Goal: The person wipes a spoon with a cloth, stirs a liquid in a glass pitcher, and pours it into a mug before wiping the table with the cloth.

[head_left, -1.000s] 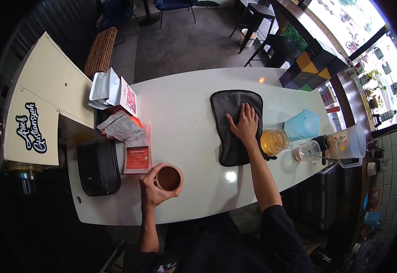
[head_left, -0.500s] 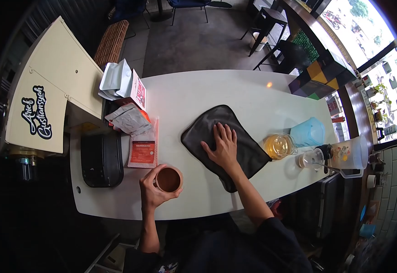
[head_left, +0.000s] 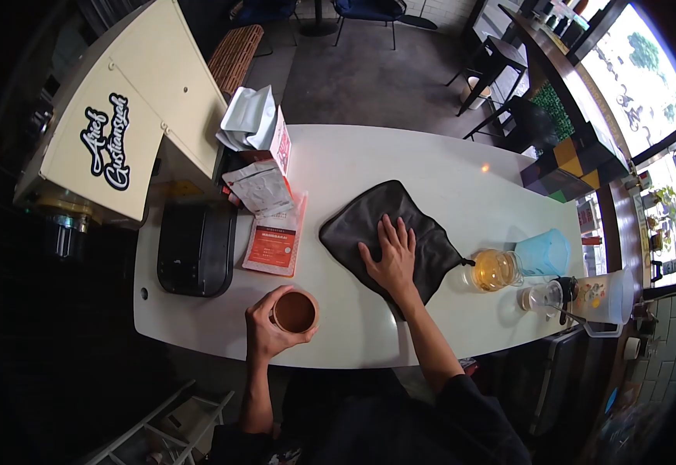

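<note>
My left hand [head_left: 271,328] is wrapped round a brown cup [head_left: 294,311] near the front edge of the white table [head_left: 338,345]. The cup looks brown inside. My right hand [head_left: 391,257] lies flat with spread fingers on a dark leather-like pouch [head_left: 361,225], which has a short cord at its right corner. Just right of the pouch is a glass vessel of amber liquid [head_left: 494,270]. An orange-and-white packet [head_left: 274,246] lies behind the cup.
A cream machine [head_left: 121,132] and a black device [head_left: 194,256] stand at the left, beside white bags [head_left: 250,116]. At the right are a blue container [head_left: 543,252], a small glass [head_left: 543,297], a clear pitcher [head_left: 605,298] and a patterned box [head_left: 567,172].
The head view has shifted, so most things appear farther right. My right hand is still on the pouch, whose right side now looks more wrinkled. My left hand still holds the cup.
</note>
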Motion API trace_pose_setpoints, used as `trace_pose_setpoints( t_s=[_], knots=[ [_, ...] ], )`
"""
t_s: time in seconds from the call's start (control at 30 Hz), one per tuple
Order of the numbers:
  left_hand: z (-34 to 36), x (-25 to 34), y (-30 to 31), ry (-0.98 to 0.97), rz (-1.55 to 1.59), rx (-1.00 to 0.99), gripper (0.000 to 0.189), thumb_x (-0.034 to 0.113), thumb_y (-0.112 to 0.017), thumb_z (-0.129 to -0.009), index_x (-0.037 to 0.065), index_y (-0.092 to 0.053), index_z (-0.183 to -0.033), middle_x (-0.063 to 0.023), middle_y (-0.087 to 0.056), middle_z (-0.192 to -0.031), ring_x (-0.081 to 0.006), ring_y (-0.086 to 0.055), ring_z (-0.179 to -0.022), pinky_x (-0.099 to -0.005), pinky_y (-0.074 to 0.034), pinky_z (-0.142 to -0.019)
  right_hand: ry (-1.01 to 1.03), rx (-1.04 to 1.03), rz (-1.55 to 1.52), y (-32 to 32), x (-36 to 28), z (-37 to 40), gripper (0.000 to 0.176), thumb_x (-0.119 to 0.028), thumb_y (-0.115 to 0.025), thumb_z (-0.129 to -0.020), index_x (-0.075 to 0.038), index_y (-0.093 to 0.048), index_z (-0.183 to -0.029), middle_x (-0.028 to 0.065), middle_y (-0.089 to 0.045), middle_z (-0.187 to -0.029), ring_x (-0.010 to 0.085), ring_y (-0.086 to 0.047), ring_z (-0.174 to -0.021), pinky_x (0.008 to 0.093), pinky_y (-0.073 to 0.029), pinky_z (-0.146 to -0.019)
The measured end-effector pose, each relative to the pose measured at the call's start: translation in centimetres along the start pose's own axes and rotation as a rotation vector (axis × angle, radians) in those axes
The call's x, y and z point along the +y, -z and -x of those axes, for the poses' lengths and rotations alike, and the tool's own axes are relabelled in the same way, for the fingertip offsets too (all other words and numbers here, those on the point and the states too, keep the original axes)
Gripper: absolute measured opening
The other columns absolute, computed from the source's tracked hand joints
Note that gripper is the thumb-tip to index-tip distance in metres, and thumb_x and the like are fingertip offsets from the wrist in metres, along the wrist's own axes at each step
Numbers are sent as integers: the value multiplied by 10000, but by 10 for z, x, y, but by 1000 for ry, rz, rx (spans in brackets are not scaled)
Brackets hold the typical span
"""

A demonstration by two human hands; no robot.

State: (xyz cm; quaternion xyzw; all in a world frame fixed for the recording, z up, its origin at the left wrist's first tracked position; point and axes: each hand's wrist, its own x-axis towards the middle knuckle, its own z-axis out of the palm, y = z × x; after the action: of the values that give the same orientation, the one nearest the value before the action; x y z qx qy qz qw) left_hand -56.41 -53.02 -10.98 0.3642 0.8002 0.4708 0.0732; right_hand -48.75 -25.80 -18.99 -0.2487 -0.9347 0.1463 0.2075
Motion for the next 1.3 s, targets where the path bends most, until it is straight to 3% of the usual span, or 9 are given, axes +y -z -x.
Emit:
trace_pose_setpoints(
  t_s=[0.1,0.33,0.47,0.6,0.7,0.8,0.97,1.17,1.3],
  knots=[
    [-1,-2,3,-16,-12,0,780,268,-942,-506,9,-619,-1167,-150,-709,-1008,-281,-717,-916,-381,-582,-830,20,-18,66,-2,4,-14,655,-441,-637,-882,34,-557,-1327,133,-468,-1480,376,-375,-1398,555,-236,-1150],
    [6,-2,-3,-50,0,-16,790,269,-945,-507,10,-612,-1175,-151,-709,-1009,-278,-718,-917,-380,-584,-829,-28,0,29,-21,15,-74,687,-460,-610,-891,76,-540,-1314,180,-455,-1478,389,-384,-1390,572,-257,-1140],
    [7,-2,-4,-65,-4,-38,789,268,-946,-510,10,-610,-1176,-148,-710,-1011,-276,-719,-914,-377,-584,-832,6,41,1,-12,8,-41,690,-448,-627,-879,87,-541,-1306,208,-487,-1442,389,-399,-1381,547,-280,-1138],
    [7,-4,-2,-48,19,-36,788,266,-946,-509,10,-610,-1174,-144,-711,-1008,-273,-719,-913,-378,-582,-832,46,3,-24,19,-21,48,659,-381,-673,-860,77,-540,-1315,238,-485,-1433,402,-428,-1356,530,-316,-1108],
    [5,-6,-1,-43,26,-32,789,263,-947,-507,9,-610,-1173,-144,-711,-1006,-274,-719,-911,-379,-581,-832,14,-135,-32,45,-37,112,633,-353,-663,-866,54,-537,-1334,192,-484,-1454,379,-410,-1380,541,-305,-1110],
    [6,-11,0,-35,17,-40,790,260,-948,-505,8,-610,-1174,-144,-710,-1006,-276,-718,-912,-379,-580,-834,-3,-169,-9,53,-40,124,601,-326,-646,-879,40,-536,-1343,177,-479,-1463,374,-392,-1393,544,-289,-1120],
    [6,-19,0,-33,16,-30,800,259,-948,-503,8,-608,-1182,-147,-709,-1008,-276,-716,-919,-378,-578,-840,13,-119,66,37,-21,79,573,-293,-601,-914,8,-496,-1391,157,-468,-1477,368,-377,-1403,552,-253,-1140],
    [7,-15,4,-37,-5,-32,818,269,-949,-500,15,-602,-1196,-148,-707,-1019,-278,-716,-925,-382,-579,-842,103,-9,80,-8,23,-33,559,-310,-606,-911,30,-532,-1348,163,-485,-1461,400,-402,-1377,575,-275,-1132],
    [16,-15,3,-30,6,-17,796,262,-941,-496,25,-615,-1182,-136,-707,-1015,-266,-714,-916,-383,-582,-827,53,-20,55,-28,29,-104,556,-325,-604,-907,5,-541,-1349,144,-488,-1464,402,-401,-1378,585,-284,-1126]
  ],
)
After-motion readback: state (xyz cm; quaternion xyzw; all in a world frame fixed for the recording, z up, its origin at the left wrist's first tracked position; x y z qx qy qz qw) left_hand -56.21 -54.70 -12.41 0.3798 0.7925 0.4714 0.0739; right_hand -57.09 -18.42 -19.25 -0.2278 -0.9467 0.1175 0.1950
